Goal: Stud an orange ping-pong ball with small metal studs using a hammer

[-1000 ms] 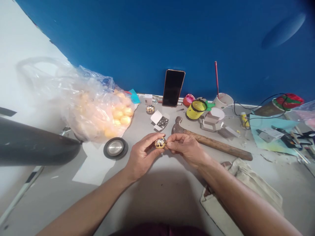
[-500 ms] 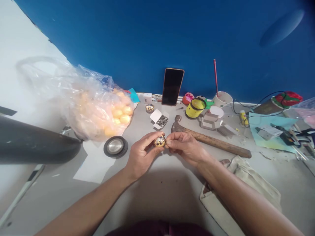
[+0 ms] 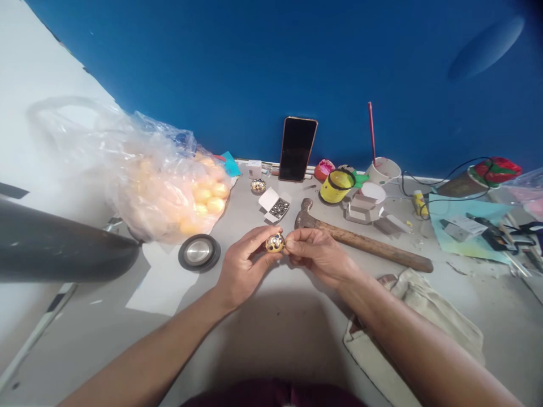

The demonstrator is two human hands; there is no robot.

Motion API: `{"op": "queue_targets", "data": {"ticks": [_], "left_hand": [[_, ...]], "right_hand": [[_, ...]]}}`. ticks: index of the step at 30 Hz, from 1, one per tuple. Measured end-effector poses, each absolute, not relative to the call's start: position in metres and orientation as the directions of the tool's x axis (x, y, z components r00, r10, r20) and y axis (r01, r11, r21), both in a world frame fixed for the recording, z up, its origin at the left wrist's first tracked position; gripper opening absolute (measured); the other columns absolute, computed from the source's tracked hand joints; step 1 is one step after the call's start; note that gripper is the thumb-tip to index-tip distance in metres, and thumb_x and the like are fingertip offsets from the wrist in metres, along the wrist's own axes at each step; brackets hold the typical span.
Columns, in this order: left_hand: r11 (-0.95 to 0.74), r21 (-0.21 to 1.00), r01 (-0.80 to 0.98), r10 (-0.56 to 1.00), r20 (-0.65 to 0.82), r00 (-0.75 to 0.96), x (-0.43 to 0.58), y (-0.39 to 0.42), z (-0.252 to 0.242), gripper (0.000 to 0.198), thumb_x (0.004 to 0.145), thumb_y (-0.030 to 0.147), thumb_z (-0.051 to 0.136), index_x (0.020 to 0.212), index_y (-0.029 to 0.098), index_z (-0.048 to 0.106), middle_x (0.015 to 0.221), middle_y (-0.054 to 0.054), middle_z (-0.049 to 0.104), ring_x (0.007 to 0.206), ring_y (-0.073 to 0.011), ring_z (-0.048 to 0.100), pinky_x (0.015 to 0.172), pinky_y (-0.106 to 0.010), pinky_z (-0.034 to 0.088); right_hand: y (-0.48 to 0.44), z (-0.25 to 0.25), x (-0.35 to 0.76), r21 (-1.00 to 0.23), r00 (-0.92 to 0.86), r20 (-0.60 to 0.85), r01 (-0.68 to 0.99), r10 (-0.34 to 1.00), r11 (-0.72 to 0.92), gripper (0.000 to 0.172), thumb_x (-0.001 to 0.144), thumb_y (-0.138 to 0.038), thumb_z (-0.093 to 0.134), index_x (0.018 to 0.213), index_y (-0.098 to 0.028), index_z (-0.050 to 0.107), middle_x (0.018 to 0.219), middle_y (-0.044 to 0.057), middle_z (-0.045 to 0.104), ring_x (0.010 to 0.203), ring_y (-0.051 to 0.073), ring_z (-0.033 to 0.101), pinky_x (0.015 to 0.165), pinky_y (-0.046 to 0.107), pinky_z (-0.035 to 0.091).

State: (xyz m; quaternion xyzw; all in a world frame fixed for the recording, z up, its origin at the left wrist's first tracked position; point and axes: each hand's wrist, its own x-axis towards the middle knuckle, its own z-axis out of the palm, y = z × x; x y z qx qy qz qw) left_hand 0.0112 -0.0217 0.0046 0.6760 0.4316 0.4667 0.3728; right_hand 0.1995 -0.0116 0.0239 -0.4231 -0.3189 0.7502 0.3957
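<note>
I am curling my left hand (image 3: 244, 263) around a small studded ball (image 3: 275, 243), gripping it between thumb and fingers; the ball is sitting up off the worktop (image 3: 275, 339), just on my side of the open-lidded stud box (image 3: 268, 199). My right hand (image 3: 313, 250) is meeting it from the other side, its thumb and finger pinching together at the ball's edge; whether they are holding a tiny piece I cannot tell.

As for progress, the ball's yellow skin is already carrying many shiny metal dots, set close together on the side facing me, with yellow showing between them. I am judging the work on it as well along rather than begun, but its far side is hiding behind my fingers, so I cannot say how much is left there.

A second studded ball (image 3: 257, 186) is resting beyond the stud box and to its left, looking much the same and, I would guess, finished. Plenty of metal studs (image 3: 279, 209) are lying inside the stud box. Well to the left of it, a plastic bag (image 3: 156, 181) is holding many plain orange-yellow balls (image 3: 203, 195), seemingly untouched. The hammer (image 3: 369, 242) is lying to the right of the stud box, out of my grasp.
</note>
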Motion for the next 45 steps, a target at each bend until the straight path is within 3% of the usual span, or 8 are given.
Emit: {"op": "queue_targets", "data": {"ticks": [16,21,33,37,41,45], "left_hand": [[-0.527,0.746,0.407,0.850,0.478,0.222,0.009,-0.024,0.000,0.034,0.093,0.027,0.069,0.127,0.022,0.071,0.124,-0.010,0.075,0.110,-0.0229,0.072,0.103,-0.036,0.056],[-0.504,0.757,0.416,0.863,0.454,0.219,0.010,-0.024,0.000,0.032,0.094,0.029,0.068,0.124,0.022,0.072,0.122,-0.010,0.075,0.108,-0.0234,0.072,0.101,-0.037,0.058],[-0.426,0.841,0.333,0.903,0.377,0.205,0.010,-0.025,-0.002,0.032,0.091,0.030,0.071,0.122,0.020,0.073,0.122,-0.011,0.075,0.108,-0.0235,0.072,0.099,-0.036,0.058],[-0.328,0.902,0.281,0.942,0.292,0.164,0.013,-0.027,0.005,0.034,0.087,0.035,0.075,0.117,0.019,0.076,0.120,-0.011,0.076,0.103,-0.0235,0.074,0.096,-0.035,0.060],[-0.112,0.985,0.135,0.987,0.094,0.132,0.016,-0.027,0.012,0.046,0.080,0.040,0.082,0.119,0.015,0.075,0.110,-0.010,0.079,0.091,-0.0233,0.076,0.086,-0.033,0.064],[-0.007,1.000,0.029,0.989,0.003,0.146,0.017,-0.025,0.015,0.051,0.076,0.039,0.085,0.119,0.013,0.074,0.106,-0.011,0.080,0.086,-0.0231,0.076,0.082,-0.033,0.064]], "right_hand": [[-0.011,0.027,0.198,-0.775,-0.365,-0.410,-0.344,0.836,-0.530,0.033,0.056,-0.039,0.095,0.065,-0.017,0.073,0.061,0.000,0.065,0.052,0.008,0.046,0.052,0.025,0.033],[-0.010,0.024,0.198,-0.818,-0.331,-0.388,-0.307,0.860,-0.487,0.030,0.056,-0.036,0.093,0.066,-0.017,0.073,0.062,0.002,0.068,0.052,0.009,0.049,0.053,0.025,0.038],[-0.012,0.024,0.194,-0.891,-0.244,-0.341,-0.223,0.908,-0.395,0.027,0.057,-0.031,0.089,0.067,-0.016,0.069,0.059,0.000,0.065,0.052,0.009,0.049,0.051,0.023,0.036],[-0.011,0.025,0.198,-0.892,-0.285,-0.356,-0.180,0.890,-0.415,0.033,0.057,-0.037,0.091,0.069,-0.016,0.067,0.059,0.000,0.065,0.049,0.008,0.049,0.049,0.022,0.040],[-0.010,0.026,0.202,-0.906,-0.321,-0.324,-0.166,0.890,-0.390,0.039,0.061,-0.044,0.091,0.073,-0.017,0.066,0.062,-0.001,0.067,0.050,0.008,0.052,0.049,0.021,0.044],[-0.010,0.025,0.205,-0.904,-0.360,-0.289,-0.201,0.887,-0.376,0.038,0.065,-0.043,0.090,0.080,-0.018,0.065,0.062,-0.001,0.067,0.052,0.008,0.055,0.050,0.020,0.045]]}}
